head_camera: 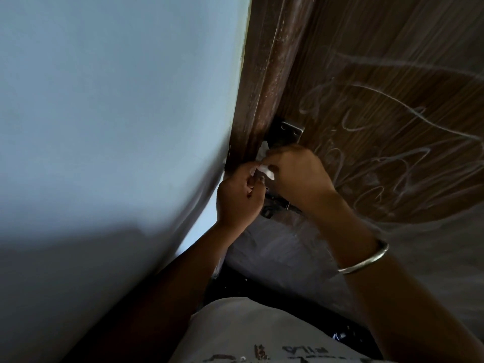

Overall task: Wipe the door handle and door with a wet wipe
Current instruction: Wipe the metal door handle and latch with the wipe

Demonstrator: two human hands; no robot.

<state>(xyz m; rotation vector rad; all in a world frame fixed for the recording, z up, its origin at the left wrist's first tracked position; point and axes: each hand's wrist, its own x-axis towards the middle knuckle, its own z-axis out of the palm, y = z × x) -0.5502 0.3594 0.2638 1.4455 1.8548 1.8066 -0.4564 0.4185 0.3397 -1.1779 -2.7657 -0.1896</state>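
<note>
From my head camera, I looked along a brown wooden door covered in pale chalk-like scribbles, with its darker frame running beside a light blue wall. Both my hands met at the door's edge, over the metal door handle, of which only the upper plate with its screws and a lower dark piece under my wrists showed; the middle was hidden behind my fingers. My right hand was curled around the fitting, fingers pressed together over a white wet wipe, which bunched out between my two hands and touched the hardware just below the plate. My left hand was drawn in beside it, thumb and fingertips pinching the lower corner of the same wipe. The two hands touched one another at the wipe. A silver bangle sat on my right forearm. At the bottom of the view my pale shirt with dark printed lettering showed, and between it and the door lay a dark gap. I saw no containers anywhere in this view; the wipe was the only loose thing, and it was held against the handle.
</note>
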